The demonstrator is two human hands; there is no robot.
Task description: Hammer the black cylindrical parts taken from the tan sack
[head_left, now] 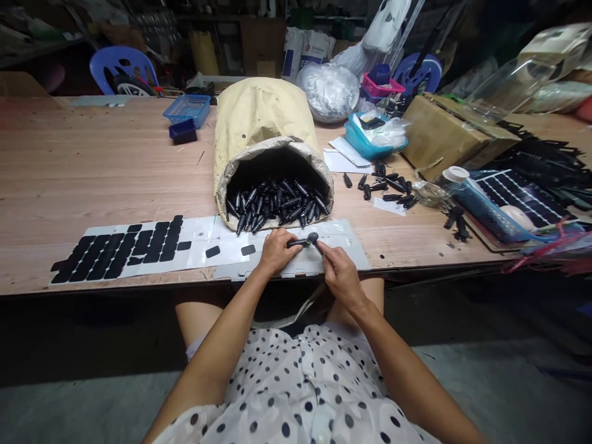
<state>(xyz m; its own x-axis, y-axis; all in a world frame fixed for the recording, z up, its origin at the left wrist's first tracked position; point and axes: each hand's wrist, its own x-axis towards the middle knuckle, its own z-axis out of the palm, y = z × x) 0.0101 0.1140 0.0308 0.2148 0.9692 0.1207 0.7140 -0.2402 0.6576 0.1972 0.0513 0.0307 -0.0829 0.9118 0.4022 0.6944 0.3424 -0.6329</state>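
My left hand (276, 253) is closed on a slim black plastic part (297, 243), which lies sideways over a pale grey board (349, 243). A round black head (313, 237) shows at the part's right end. The fingers of my right hand (343, 277) are pinched beside this head; what lies between them is too small to make out. Just beyond my hands, a yellowish sack (266, 111) lies on its side with its mouth toward me. Many similar black parts (277, 203) fill its opening. Left of my hands, a white sheet (197, 256) carries black rounded stickers (111, 253).
Loose black parts (393, 185) lie right of the sack, near a cardboard box (444, 132) and a turquoise basket (370, 145). A blue basket (494, 209) stands farther right. At back left are another blue basket (187, 111) and a dark small tray (183, 131).
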